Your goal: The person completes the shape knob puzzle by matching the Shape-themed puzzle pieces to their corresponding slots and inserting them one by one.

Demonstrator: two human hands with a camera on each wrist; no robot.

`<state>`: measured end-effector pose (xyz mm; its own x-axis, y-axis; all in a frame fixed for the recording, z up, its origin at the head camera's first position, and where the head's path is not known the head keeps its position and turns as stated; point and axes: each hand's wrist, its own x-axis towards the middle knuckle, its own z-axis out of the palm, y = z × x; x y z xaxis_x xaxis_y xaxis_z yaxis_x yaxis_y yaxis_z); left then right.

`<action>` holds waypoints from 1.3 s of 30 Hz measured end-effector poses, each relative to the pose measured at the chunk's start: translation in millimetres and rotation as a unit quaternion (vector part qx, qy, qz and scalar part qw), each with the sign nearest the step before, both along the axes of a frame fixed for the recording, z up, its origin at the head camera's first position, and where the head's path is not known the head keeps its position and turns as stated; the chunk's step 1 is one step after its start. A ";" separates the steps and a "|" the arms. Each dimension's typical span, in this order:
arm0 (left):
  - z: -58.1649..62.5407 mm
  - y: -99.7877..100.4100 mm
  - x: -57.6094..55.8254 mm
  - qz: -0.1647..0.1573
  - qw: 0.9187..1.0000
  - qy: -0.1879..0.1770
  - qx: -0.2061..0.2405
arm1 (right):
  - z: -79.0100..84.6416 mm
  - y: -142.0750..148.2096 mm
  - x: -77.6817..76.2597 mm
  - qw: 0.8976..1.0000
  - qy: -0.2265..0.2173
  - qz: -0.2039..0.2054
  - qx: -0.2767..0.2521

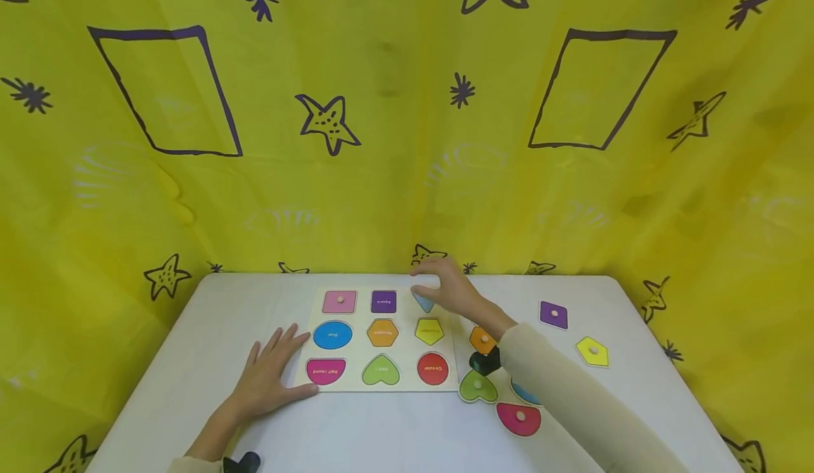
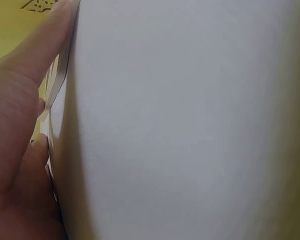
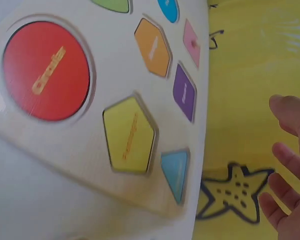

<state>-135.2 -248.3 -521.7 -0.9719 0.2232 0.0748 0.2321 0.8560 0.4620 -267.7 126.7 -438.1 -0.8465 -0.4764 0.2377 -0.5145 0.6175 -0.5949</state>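
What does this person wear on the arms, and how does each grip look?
The right sleeve is long, plain and cream; only the edge of a similar left sleeve shows. The left grip and right grip are bare, without gloves or visible rings. A small black device shows by each sleeve.

Board (image 1: 408, 372) on table (image 1: 356, 430); loose pieces (image 1: 512, 423) right; curtain (image 1: 394, 190) behind.
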 end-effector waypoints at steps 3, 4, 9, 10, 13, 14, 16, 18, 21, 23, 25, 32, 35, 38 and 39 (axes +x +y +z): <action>-2.5 -1.2 0.1 -0.002 1.000 -0.006 0.005 | -2.1 21.5 3.9 1.000 0.022 -0.010 -0.013; -3.2 -1.6 -0.3 -0.002 1.000 -0.008 0.006 | -2.5 28.6 5.3 0.999 0.031 -0.014 -0.017; -6.2 -3.7 -2.5 -0.001 1.000 -0.014 0.006 | -6.2 63.2 15.3 0.998 0.030 -0.052 -0.018; -6.2 -3.9 -3.0 -0.001 1.000 -0.016 0.006 | -7.2 70.2 17.1 0.998 0.022 -0.060 -0.020; -5.3 -3.9 -3.1 -0.001 1.000 -0.022 0.006 | -9.9 91.2 23.5 0.996 -0.002 -0.087 -0.032; -4.7 -3.7 -2.9 -0.001 1.000 -0.024 0.004 | -10.9 97.8 25.0 0.995 -0.007 -0.093 -0.037; -2.4 -3.3 -2.0 -0.001 1.000 -0.023 0.005 | -12.8 110.6 27.9 0.993 -0.016 -0.107 -0.043; -0.1 -2.8 -0.8 0.000 1.000 -0.022 0.004 | -14.4 122.1 30.7 0.992 -0.022 -0.121 -0.042; 2.3 -2.3 0.1 0.002 1.000 -0.022 0.002 | -18.0 139.8 35.2 0.988 -0.030 -0.147 -0.027; 2.2 -1.8 -0.7 0.002 1.000 -0.024 0.000 | -19.8 152.2 39.1 0.985 -0.039 -0.169 -0.019; 1.4 -1.5 -1.9 0.001 1.000 -0.025 0.000 | -22.1 164.9 42.7 0.981 -0.048 -0.189 -0.017; -3.3 -2.8 -5.4 0.001 1.000 -0.023 -0.002 | -31.6 201.0 51.9 0.971 -0.091 -0.217 -0.042; -3.2 -3.3 -5.5 -0.001 1.000 -0.020 0.000 | -36.9 213.0 53.6 0.967 -0.101 -0.229 -0.041; -2.7 -3.3 -4.7 -0.002 1.000 -0.017 0.004 | -43.5 224.4 54.0 0.964 -0.111 -0.239 -0.037; -2.8 -3.3 -4.6 -0.002 1.000 -0.018 0.004 | -45.7 227.7 54.2 0.963 -0.116 -0.242 -0.037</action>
<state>-139.8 -251.7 -524.5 -0.9730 0.2269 0.0420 0.2191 0.8511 0.4770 -213.5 354.4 -483.8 -0.9995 -0.0021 0.0327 -0.0247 0.7032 -0.7106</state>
